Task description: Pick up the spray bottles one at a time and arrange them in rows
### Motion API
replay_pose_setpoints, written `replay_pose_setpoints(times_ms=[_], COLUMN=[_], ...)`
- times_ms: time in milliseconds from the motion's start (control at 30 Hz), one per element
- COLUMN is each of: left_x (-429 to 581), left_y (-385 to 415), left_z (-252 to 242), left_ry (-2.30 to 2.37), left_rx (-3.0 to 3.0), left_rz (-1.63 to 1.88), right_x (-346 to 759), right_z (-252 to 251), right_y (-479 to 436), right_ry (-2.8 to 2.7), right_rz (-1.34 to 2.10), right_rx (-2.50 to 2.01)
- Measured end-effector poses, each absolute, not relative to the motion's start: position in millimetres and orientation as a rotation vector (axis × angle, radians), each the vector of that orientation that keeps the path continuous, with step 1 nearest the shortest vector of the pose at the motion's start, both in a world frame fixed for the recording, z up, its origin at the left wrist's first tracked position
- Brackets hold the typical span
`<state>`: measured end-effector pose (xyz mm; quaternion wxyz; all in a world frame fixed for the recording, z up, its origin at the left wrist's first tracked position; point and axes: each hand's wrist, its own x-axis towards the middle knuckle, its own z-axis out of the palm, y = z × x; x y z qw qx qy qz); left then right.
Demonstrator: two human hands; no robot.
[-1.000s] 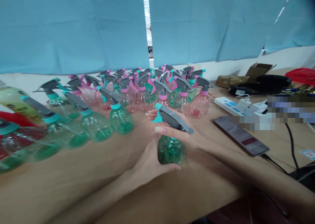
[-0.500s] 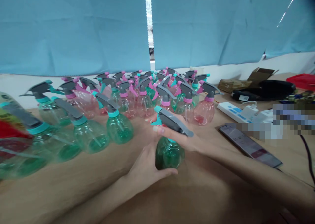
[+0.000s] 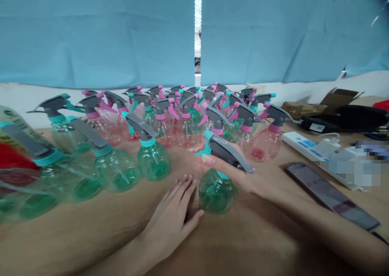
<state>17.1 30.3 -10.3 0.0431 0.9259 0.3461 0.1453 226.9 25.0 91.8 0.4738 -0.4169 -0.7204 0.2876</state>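
Observation:
A green spray bottle with a teal collar and a grey trigger head stands upright on the table in front of me. My right hand is closed around its neck and trigger head, thumb on the near side; some of the fingers are hidden behind the head. To the left of the bottle, my left hand is open and apart from it, with fingers stretched forward over the tabletop. The nearest other bottle is a green spray bottle beyond my left hand.
Several pink spray bottles and green ones crowd the back of the table. At the left, clear green bottles stand near a red and yellow package. A phone, a white power strip and an open cardboard box lie at the right.
My left hand has let go of the green bottle's body and drawn away to the left. The right hand still grips the bottle's neck. The view has shifted slightly left.

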Motion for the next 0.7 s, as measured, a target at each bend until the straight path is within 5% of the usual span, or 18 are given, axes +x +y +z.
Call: replay_pose_setpoints(times_ms=[700], left_x=[19.0], left_y=[28.6], left_z=[-12.8], left_ry=[1.095], left_rx=[2.967], left_rz=[0.342], right_x=[226.5], right_z=[86.1], right_y=[27.1], right_ry=[-1.779], right_rz=[0.616], right_rx=[-0.988])
